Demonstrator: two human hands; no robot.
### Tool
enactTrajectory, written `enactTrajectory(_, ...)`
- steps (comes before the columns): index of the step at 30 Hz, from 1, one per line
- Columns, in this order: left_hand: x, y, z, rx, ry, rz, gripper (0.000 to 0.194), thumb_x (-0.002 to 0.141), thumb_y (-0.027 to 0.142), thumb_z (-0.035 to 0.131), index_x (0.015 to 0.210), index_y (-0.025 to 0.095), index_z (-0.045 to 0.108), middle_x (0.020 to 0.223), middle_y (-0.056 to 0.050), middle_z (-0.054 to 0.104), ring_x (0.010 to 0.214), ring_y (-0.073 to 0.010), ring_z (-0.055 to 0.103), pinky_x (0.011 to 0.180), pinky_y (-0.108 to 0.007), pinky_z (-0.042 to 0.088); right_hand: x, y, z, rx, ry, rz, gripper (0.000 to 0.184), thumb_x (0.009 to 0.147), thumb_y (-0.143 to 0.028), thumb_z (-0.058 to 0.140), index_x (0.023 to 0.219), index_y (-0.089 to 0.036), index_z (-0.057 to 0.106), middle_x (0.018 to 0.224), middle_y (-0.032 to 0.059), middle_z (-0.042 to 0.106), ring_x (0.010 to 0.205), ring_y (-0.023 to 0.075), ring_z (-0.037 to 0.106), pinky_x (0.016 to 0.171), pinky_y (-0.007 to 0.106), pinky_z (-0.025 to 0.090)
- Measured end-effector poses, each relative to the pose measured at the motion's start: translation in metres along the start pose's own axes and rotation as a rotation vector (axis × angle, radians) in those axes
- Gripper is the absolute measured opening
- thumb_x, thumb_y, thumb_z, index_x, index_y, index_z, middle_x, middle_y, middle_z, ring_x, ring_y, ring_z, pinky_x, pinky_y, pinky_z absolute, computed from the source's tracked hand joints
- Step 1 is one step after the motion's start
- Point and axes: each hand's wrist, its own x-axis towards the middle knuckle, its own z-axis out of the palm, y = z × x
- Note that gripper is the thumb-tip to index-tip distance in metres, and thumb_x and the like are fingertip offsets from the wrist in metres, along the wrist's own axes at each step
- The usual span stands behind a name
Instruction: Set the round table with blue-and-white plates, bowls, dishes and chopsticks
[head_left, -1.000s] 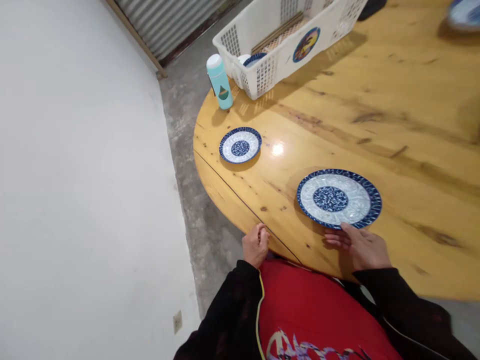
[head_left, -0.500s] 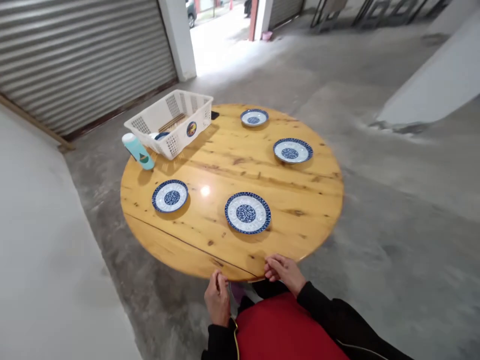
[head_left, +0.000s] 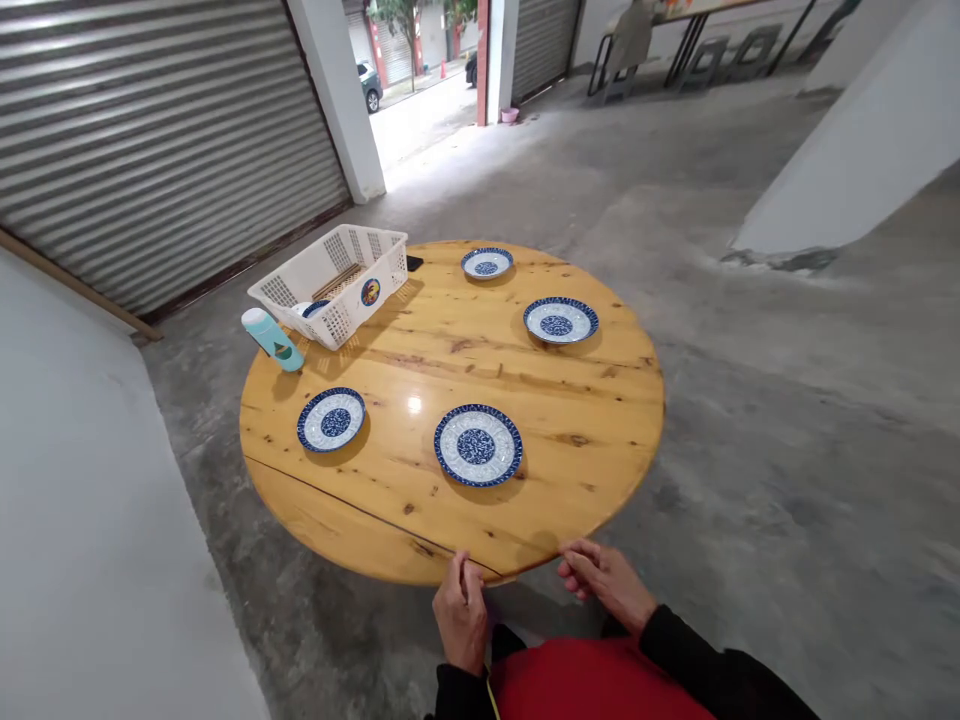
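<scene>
Both left grip (head_left: 460, 608) and right grip (head_left: 606, 580) curl half-open, seemingly empty; a careless forward reach could jolt the nearest plate (head_left: 477, 447) ahead of them.

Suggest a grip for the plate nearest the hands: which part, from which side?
Probably the near rim of the plate, with the left hand coming from the near side: the plate lies face up, and that rim seems raised, leaving something to pinch.
</scene>
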Motion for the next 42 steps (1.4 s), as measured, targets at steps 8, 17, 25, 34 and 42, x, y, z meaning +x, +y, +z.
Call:
enactTrajectory(8, -0.015, 0.072, 0.064, 0.001, -0.029, 0.012, 0.028, 0.098, 0.039, 0.048, 0.106, 0.025, 0.07, 0.085, -0.008, 0.079, 0.076, -0.0241, 0.077, 0.08, -0.036, 0.059, 0.006, -0.005, -0.101, 0.025, -0.023, -0.011, 0.049, 0.052, -0.056, 0.08, 0.081, -0.018, 0.069, 0.065, 0.0059, 0.072, 0.053, 0.0181, 0.066, 0.049, 0.028, 0.052)
enactTrajectory(17, -0.035, 0.179, 0.21, -0.176, -0.229, -0.172, 0.026, 0.096, 0.036, 0.046, 0.098, 0.021, 0.068, 0.08, -0.003, 0.077, 0.066, -0.0161, 0.072, 0.066, -0.027, 0.054, 0.015, 0.024, -0.306, 0.177, 0.252, 0.035, 0.048, 0.045, -0.049, 0.084, 0.081, -0.02, 0.071, 0.069, 0.0081, 0.075, 0.057, 0.0224, 0.071, 0.051, 0.032, 0.059)
enactTrajectory(25, 0.019, 0.233, 0.276, -0.525, -0.215, -0.423, 0.019, 0.092, 0.034, 0.06, 0.091, 0.015, 0.061, 0.073, -0.003, 0.072, 0.058, -0.0117, 0.067, 0.054, -0.02, 0.046, 0.018, 0.034, -0.364, 0.242, 0.296, 0.093, 0.043, 0.049, -0.05, 0.083, 0.08, -0.024, 0.07, 0.07, 0.0075, 0.076, 0.058, 0.0248, 0.072, 0.05, 0.034, 0.06)
enactTrajectory(34, 0.186, 0.249, 0.344, -0.62, -0.022, -0.453, 0.023, 0.099, 0.035, 0.06, 0.085, 0.018, 0.054, 0.073, -0.004, 0.072, 0.06, -0.012, 0.069, 0.056, -0.02, 0.051, 0.066, -0.006, -0.383, 0.06, 0.196, 0.153, 0.058, 0.054, -0.061, 0.081, 0.09, -0.017, 0.072, 0.076, 0.0093, 0.079, 0.066, 0.0229, 0.074, 0.058, 0.03, 0.061)
enactTrajectory(42, 0.282, 0.259, 0.386, -0.715, 0.046, -0.521, 0.033, 0.098, 0.046, 0.065, 0.083, 0.018, 0.055, 0.073, -0.006, 0.073, 0.06, -0.013, 0.07, 0.055, -0.02, 0.054, 0.125, -0.074, -0.394, 0.054, 0.27, 0.203, 0.062, 0.051, -0.06, 0.082, 0.094, -0.017, 0.07, 0.076, 0.0092, 0.078, 0.066, 0.0253, 0.075, 0.058, 0.031, 0.063)
